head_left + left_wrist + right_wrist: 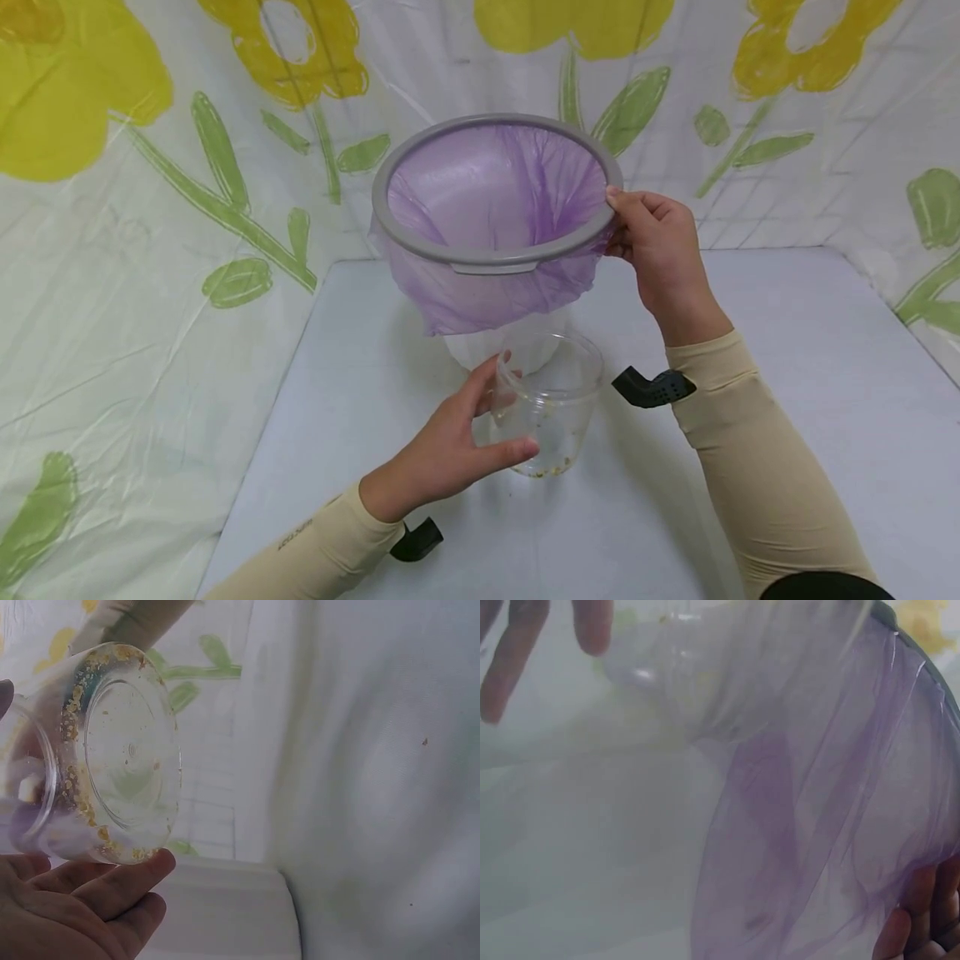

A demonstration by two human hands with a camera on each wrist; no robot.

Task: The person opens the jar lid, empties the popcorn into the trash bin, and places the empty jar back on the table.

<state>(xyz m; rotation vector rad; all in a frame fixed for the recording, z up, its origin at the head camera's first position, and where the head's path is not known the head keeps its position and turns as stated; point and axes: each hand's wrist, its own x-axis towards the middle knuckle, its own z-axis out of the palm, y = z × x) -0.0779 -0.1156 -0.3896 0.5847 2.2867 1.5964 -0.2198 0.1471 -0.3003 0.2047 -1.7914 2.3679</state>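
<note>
A wastebasket with a grey rim [495, 254] stands at the back, lined with a purple plastic bag [495, 300] folded out over its edge. At the rim's right side my right hand [660, 242] pinches the rim and bag, thumb on top and fingers underneath. In front of the bin, my left hand [450, 446] holds a clear plastic cup [558, 417] between thumb and fingers. From below, the left wrist view shows yellow crumbs [82, 795] around the cup's bottom edge. The right wrist view has the bag [757, 840] hanging beside my right fingers [922, 907].
Under everything is a white tabletop [360, 400], with a small crumb [424, 741] on it. A white sheet [465, 75] painted with yellow flowers and green leaves hangs behind and at both sides. Each sleeved wrist carries a black camera mount [654, 387].
</note>
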